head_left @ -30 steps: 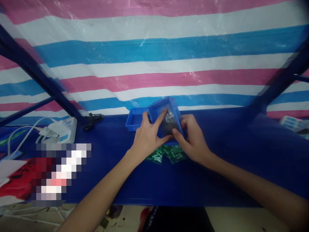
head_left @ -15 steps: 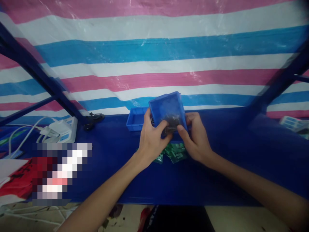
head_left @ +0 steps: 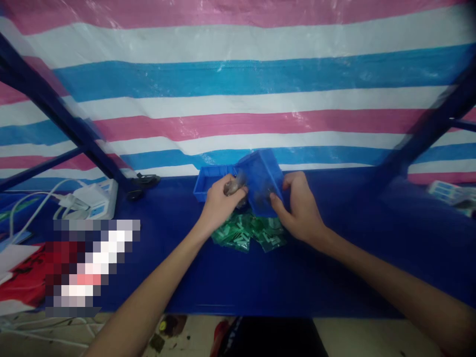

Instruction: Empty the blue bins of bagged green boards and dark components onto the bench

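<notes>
My right hand (head_left: 301,208) grips a blue plastic bin (head_left: 266,171) by its right side, thumb over the near edge, and holds it tilted above the table. Blurred dark contents show low inside the bin. Just left of it, my left hand (head_left: 223,201) is closed on a clear plastic bag (head_left: 234,186) with greyish-brown contents that I cannot make out. Below both hands lie several green plastic packets (head_left: 238,233) on the table. A second blue bin (head_left: 203,182) stands behind my left hand, partly hidden by it.
The blue table (head_left: 230,282) runs up to a striped plastic sheet (head_left: 238,119). At the left are a white power strip (head_left: 106,201) with cables, a dark cable (head_left: 143,186) and a red-and-white bag (head_left: 29,277). Blue frame posts (head_left: 55,109) slant at both sides.
My left hand has drawn left and out of the bin with the clear bag in it. The bin has tilted further in my right hand, and more green packets show.
</notes>
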`<state>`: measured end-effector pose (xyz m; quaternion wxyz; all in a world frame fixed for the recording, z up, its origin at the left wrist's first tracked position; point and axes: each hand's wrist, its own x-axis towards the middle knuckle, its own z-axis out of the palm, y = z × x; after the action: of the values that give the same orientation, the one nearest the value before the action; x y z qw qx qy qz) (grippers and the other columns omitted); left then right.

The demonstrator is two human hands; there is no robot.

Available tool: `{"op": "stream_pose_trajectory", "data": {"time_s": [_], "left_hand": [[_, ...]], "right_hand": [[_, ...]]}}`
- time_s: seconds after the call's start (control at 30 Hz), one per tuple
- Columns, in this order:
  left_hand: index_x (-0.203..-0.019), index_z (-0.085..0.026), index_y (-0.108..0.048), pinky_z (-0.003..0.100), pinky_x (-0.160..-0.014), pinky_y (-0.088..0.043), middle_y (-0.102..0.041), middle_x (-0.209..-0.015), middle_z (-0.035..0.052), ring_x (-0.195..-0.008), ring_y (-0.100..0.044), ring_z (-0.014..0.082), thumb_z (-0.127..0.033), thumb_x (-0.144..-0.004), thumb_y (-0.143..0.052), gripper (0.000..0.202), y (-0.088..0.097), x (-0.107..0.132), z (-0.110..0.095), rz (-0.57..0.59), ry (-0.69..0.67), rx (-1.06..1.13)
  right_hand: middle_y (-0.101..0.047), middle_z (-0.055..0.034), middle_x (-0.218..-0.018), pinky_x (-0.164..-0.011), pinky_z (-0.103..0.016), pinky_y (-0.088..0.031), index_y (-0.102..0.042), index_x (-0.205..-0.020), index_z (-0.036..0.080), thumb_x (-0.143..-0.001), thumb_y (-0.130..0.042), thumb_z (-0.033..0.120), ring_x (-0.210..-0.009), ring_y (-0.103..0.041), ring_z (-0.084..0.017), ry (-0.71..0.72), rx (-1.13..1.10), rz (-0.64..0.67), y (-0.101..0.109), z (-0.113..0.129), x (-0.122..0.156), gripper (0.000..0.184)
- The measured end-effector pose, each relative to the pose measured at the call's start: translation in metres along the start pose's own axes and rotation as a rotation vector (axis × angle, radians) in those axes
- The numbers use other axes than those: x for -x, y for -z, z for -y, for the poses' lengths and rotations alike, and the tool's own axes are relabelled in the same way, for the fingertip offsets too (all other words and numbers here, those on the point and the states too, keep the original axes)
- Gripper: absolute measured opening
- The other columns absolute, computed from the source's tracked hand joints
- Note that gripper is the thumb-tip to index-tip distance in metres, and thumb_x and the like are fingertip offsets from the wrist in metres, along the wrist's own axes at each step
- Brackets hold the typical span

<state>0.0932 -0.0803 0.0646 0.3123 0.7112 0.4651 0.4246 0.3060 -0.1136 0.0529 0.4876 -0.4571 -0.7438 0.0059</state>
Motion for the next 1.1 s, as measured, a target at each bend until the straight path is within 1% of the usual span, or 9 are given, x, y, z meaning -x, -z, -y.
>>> {"op": "stream_pose_trajectory", "data": {"time_s": [0.1,0.17,0.27,0.43,0.6,0.77,0.9,1.0,1.1], "left_hand": [[-0.087,-0.02,-0.056,0.03,-0.063,-0.05,-0.068,-0.076,0.0023,-0.068,-0.066,0.0178,-0.034,-0.085,-0.064,0.016,0.017,-0.004,0.005,0.348,0.045,0.018],[-0.089,-0.021,-0.057,0.028,-0.058,-0.047,-0.067,-0.074,0.001,-0.066,-0.065,0.018,-0.034,-0.081,-0.068,0.019,0.023,-0.004,0.006,0.441,0.022,-0.113],[-0.101,-0.022,-0.06,0.027,-0.052,-0.04,-0.064,-0.071,-0.0016,-0.061,-0.061,0.017,-0.037,-0.077,-0.072,0.031,0.023,-0.001,0.005,0.385,-0.044,-0.327],[-0.12,-0.021,-0.058,0.028,-0.052,-0.038,-0.063,-0.067,-0.0019,-0.057,-0.06,0.0175,-0.048,-0.081,-0.072,0.049,0.016,0.001,0.008,0.31,-0.083,-0.42],[-0.12,-0.022,-0.061,0.03,-0.06,-0.044,-0.071,-0.083,0.0019,-0.066,-0.064,0.0175,-0.053,-0.09,-0.064,0.043,0.018,0.0,0.0,0.189,-0.171,-0.459],[-0.116,-0.022,-0.064,0.03,-0.067,-0.048,-0.072,-0.091,0.0034,-0.076,-0.067,0.0188,-0.057,-0.094,-0.059,0.042,0.017,0.003,-0.011,0.22,-0.269,-0.504],[-0.143,-0.026,-0.046,0.031,-0.073,-0.052,-0.066,-0.116,0.0075,-0.093,-0.067,0.0227,-0.048,-0.091,-0.066,0.06,0.006,0.009,-0.011,0.223,-0.381,-0.633],[-0.15,-0.03,-0.038,0.03,-0.068,-0.053,-0.056,-0.127,0.0095,-0.092,-0.066,0.0217,-0.04,-0.094,-0.062,0.062,-0.003,0.014,-0.007,0.26,-0.425,-0.755],[-0.144,-0.03,-0.045,0.028,-0.062,-0.052,-0.052,-0.121,0.0088,-0.085,-0.064,0.0195,-0.038,-0.094,-0.061,0.053,-0.009,0.016,-0.004,0.286,-0.45,-0.846]], "right_hand": [[-0.045,-0.0055,-0.096,-0.069,-0.04,-0.045,-0.038,-0.096,0.025,-0.087,-0.056,0.028,-0.087,-0.049,-0.024,0.041,0.042,-0.022,0.002,-0.004,-0.002,0.02],[-0.044,-0.0057,-0.096,-0.07,-0.04,-0.045,-0.037,-0.097,0.025,-0.086,-0.056,0.027,-0.088,-0.05,-0.024,0.06,0.058,-0.039,0.003,-0.007,-0.003,0.022],[-0.045,-0.0071,-0.098,-0.068,-0.041,-0.046,-0.037,-0.098,0.025,-0.086,-0.057,0.028,-0.09,-0.051,-0.026,0.075,0.086,-0.041,0.003,-0.012,-0.004,0.024],[-0.047,-0.0098,-0.104,-0.067,-0.042,-0.048,-0.037,-0.098,0.025,-0.087,-0.057,0.031,-0.092,-0.053,-0.027,0.09,0.127,-0.008,0.001,-0.016,-0.003,0.024],[-0.048,-0.0107,-0.106,-0.069,-0.043,-0.05,-0.037,-0.099,0.025,-0.087,-0.057,0.031,-0.096,-0.054,-0.029,0.112,0.14,-0.006,0.002,-0.019,-0.004,0.024],[-0.049,-0.0133,-0.109,-0.07,-0.045,-0.051,-0.038,-0.102,0.024,-0.088,-0.057,0.031,-0.098,-0.056,-0.03,0.155,0.167,-0.009,0.002,-0.021,-0.002,0.025],[-0.05,-0.0155,-0.111,-0.071,-0.045,-0.052,-0.038,-0.103,0.022,-0.088,-0.057,0.029,-0.103,-0.056,-0.032,0.194,0.163,-0.007,-0.001,-0.02,0.0,0.025],[-0.05,-0.0153,-0.11,-0.073,-0.046,-0.053,-0.039,-0.104,0.022,-0.087,-0.058,0.028,-0.107,-0.056,-0.033,0.226,0.16,-0.014,-0.003,-0.021,0.003,0.026],[-0.05,-0.0147,-0.11,-0.074,-0.047,-0.054,-0.039,-0.106,0.022,-0.088,-0.058,0.03,-0.108,-0.055,-0.033,0.237,0.166,-0.018,-0.004,-0.021,0.004,0.027]]}}
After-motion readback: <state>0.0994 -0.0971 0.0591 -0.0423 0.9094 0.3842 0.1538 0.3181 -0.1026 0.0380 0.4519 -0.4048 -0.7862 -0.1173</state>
